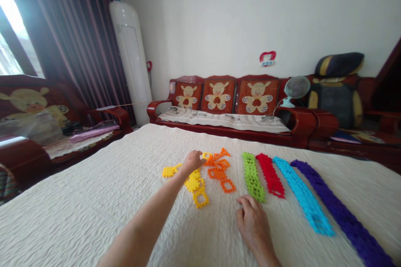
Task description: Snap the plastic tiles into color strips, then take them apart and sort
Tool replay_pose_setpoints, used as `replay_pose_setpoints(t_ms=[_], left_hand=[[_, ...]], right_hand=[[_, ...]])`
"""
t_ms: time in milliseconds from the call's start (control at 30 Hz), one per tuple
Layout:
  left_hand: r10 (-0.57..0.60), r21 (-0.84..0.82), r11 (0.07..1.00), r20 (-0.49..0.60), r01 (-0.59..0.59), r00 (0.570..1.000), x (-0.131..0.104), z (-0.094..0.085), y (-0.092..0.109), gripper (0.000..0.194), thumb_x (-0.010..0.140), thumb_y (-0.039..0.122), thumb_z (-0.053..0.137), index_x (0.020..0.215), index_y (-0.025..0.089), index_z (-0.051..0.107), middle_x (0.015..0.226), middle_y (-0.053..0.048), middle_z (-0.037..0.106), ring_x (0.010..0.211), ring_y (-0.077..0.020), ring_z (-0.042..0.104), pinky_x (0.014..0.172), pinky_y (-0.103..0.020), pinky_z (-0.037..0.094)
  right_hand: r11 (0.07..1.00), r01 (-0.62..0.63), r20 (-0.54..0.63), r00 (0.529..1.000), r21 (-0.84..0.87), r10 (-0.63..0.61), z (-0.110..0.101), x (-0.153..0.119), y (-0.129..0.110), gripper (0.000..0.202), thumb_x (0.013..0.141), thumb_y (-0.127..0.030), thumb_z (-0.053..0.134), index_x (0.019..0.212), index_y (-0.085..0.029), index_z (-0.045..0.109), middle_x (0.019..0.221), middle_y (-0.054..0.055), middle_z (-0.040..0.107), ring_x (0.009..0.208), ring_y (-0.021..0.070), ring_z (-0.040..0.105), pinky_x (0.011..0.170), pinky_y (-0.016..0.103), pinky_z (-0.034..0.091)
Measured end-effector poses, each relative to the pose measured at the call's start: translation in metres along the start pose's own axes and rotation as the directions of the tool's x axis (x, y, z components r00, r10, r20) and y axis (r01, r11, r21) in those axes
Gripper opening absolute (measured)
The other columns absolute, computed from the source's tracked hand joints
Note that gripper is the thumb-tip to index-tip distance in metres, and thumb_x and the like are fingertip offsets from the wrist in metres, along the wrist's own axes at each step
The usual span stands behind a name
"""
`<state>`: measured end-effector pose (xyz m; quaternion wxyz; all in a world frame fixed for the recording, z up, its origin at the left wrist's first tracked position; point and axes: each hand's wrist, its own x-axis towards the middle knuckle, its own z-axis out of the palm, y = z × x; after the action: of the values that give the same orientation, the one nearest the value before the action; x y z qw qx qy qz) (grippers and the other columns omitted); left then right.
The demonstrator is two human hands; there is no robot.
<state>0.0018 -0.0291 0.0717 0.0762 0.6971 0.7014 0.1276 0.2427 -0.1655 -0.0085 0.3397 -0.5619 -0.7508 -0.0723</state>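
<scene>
My left hand (191, 161) reaches over the yellow interlocking plastic pieces, thumb and forefinger apart, beside a small yellow frame piece (206, 156). Under and around that wrist lie more yellow pieces (193, 181), with another yellow piece (169, 171) to the left. Just right of its fingertips is a loose group of orange pieces (217, 173). Nearer to me, my right hand (253, 222) rests on the cover with fingers loosely bent and nothing visible in them. Its fingertips are close to the lower end of a light green strip (252, 177) of joined pieces.
Right of the green strip lie a red strip (270, 176), a light blue strip (303, 195) and a long purple strip (341, 212). A cream quilted cover (103, 200) spreads beneath everything. Behind stand a wooden sofa (300, 129) and a small fan (297, 87).
</scene>
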Motion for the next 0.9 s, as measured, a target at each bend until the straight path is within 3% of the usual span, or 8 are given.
replay_pose_setpoints(t_ms=[133,300,433,567,733,900], left_hand=[[0.082,0.056,0.995,0.028,-0.083,0.996,-0.022,0.015,-0.008,0.033,0.084,0.034,0.049,0.112,0.021,0.059,0.123,-0.010,0.057,0.117,-0.0250,0.051,0.096,-0.039,0.041],[0.115,0.081,0.990,0.019,-0.116,0.993,-0.027,0.023,-0.032,0.029,0.087,0.024,0.039,0.105,0.018,0.060,0.116,-0.011,0.058,0.111,-0.0211,0.055,0.093,-0.034,0.044],[0.122,0.099,0.988,-0.029,-0.119,0.992,-0.011,0.022,-0.037,0.030,0.085,0.018,0.038,0.105,0.014,0.061,0.109,-0.013,0.061,0.105,-0.0215,0.058,0.092,-0.033,0.045],[0.222,0.102,0.971,-0.044,-0.216,0.974,0.015,0.023,-0.022,0.036,0.083,0.016,0.043,0.115,0.019,0.058,0.117,-0.009,0.059,0.114,-0.0197,0.053,0.098,-0.031,0.041],[0.354,0.091,0.930,0.045,-0.356,0.934,0.050,0.027,-0.008,0.046,0.074,0.019,0.059,0.120,0.023,0.058,0.123,-0.005,0.058,0.119,-0.0188,0.049,0.103,-0.027,0.035],[0.357,0.093,0.925,0.128,-0.369,0.925,0.072,0.031,-0.011,0.044,0.069,0.022,0.065,0.112,0.027,0.063,0.118,0.000,0.062,0.108,-0.0171,0.057,0.095,-0.023,0.042]], right_hand=[[1.000,0.006,-0.003,1.000,-0.002,-0.006,0.000,0.000,0.000,0.026,0.077,-0.011,0.041,0.090,-0.015,0.063,0.094,0.009,0.062,0.090,0.0201,0.055,0.083,0.032,0.042],[1.000,-0.005,-0.003,1.000,-0.003,0.005,0.001,0.000,-0.001,0.026,0.076,-0.010,0.041,0.091,-0.016,0.062,0.095,0.009,0.062,0.091,0.0198,0.056,0.084,0.031,0.042],[1.000,-0.013,-0.004,1.000,0.000,0.013,0.001,0.000,-0.001,0.025,0.076,-0.010,0.041,0.090,-0.016,0.062,0.095,0.009,0.062,0.091,0.0203,0.056,0.084,0.032,0.042],[1.000,-0.014,-0.006,1.000,0.008,0.014,0.002,-0.001,0.000,0.026,0.076,-0.010,0.041,0.089,-0.016,0.062,0.095,0.009,0.062,0.091,0.0207,0.056,0.083,0.033,0.042],[0.999,-0.032,-0.009,0.999,0.025,0.033,0.000,-0.001,-0.003,0.026,0.076,-0.009,0.041,0.089,-0.018,0.063,0.094,0.008,0.061,0.090,0.0197,0.056,0.083,0.032,0.042],[0.998,-0.048,0.014,0.999,0.043,0.047,-0.003,0.000,-0.005,0.026,0.075,-0.009,0.042,0.089,-0.017,0.063,0.094,0.008,0.061,0.091,0.0201,0.055,0.084,0.032,0.041]])
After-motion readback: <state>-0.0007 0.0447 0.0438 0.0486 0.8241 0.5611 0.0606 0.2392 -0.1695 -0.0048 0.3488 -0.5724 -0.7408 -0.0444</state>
